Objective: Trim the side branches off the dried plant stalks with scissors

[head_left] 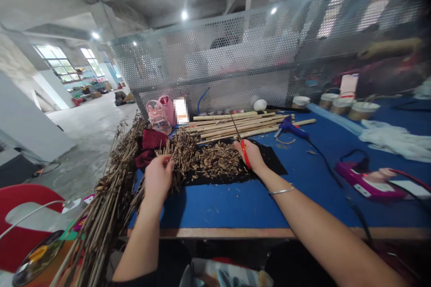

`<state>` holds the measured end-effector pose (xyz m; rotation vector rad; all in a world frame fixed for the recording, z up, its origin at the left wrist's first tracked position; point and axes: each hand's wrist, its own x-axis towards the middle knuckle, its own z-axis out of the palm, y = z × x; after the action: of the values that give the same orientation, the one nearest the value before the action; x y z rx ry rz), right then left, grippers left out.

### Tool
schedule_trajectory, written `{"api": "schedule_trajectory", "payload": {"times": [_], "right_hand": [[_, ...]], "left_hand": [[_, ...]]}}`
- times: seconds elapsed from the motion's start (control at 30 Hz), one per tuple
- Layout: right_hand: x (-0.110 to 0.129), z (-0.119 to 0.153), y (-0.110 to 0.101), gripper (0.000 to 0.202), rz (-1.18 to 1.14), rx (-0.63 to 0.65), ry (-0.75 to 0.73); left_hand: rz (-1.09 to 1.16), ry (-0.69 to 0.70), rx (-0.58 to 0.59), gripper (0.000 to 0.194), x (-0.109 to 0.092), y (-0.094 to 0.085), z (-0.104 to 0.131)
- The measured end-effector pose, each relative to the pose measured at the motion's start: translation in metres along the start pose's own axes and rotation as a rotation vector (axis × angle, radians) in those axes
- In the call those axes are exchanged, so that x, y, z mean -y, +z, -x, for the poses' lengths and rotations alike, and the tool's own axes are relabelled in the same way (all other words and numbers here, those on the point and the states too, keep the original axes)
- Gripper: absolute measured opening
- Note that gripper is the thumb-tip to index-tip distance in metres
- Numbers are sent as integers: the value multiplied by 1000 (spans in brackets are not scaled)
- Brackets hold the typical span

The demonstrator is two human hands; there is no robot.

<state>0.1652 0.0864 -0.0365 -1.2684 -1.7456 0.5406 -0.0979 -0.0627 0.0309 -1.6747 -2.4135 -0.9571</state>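
My right hand (251, 154) is closed round the red handles of a pair of scissors (245, 153), whose blades point up and away over the table. Below and left of it, a heap of short dry plant pieces (218, 160) lies on a black cloth (278, 161). My left hand (160, 172) is at the left edge of a cluster of dried stalks (183, 148), its fingers bent together; what they hold, if anything, is too small to tell. A large bundle of long dried stems (111, 197) leans beside my left forearm.
Pale sticks (235, 126) lie behind the heap. A blue glue gun (292, 128), purple power strip (368, 181), white cloth (397, 139) and several tubs stand or lie right. A pink bag (161, 114) and dark red cloth (151, 143) are left. Perforated metal panel (208, 63) behind.
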Motion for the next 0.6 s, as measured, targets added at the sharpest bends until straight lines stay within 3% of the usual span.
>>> {"api": "schedule_trajectory", "payload": {"times": [0.1, 0.23, 0.27, 0.4, 0.6], "right_hand": [[2, 2, 0, 44, 8, 7, 7], [4, 5, 1, 46, 24, 12, 10], [4, 5, 1, 46, 25, 16, 7], [1, 5, 2, 44, 21, 19, 5], [-1, 2, 2, 44, 12, 27, 11]], "left_hand": [[38, 232, 189, 24, -30, 30, -6], [-155, 230, 399, 55, -52, 66, -22], [-168, 231, 424, 54, -53, 72, -26], [-166, 252, 440, 27, -48, 77, -37], [-100, 273, 362, 24, -55, 68, -46]]}}
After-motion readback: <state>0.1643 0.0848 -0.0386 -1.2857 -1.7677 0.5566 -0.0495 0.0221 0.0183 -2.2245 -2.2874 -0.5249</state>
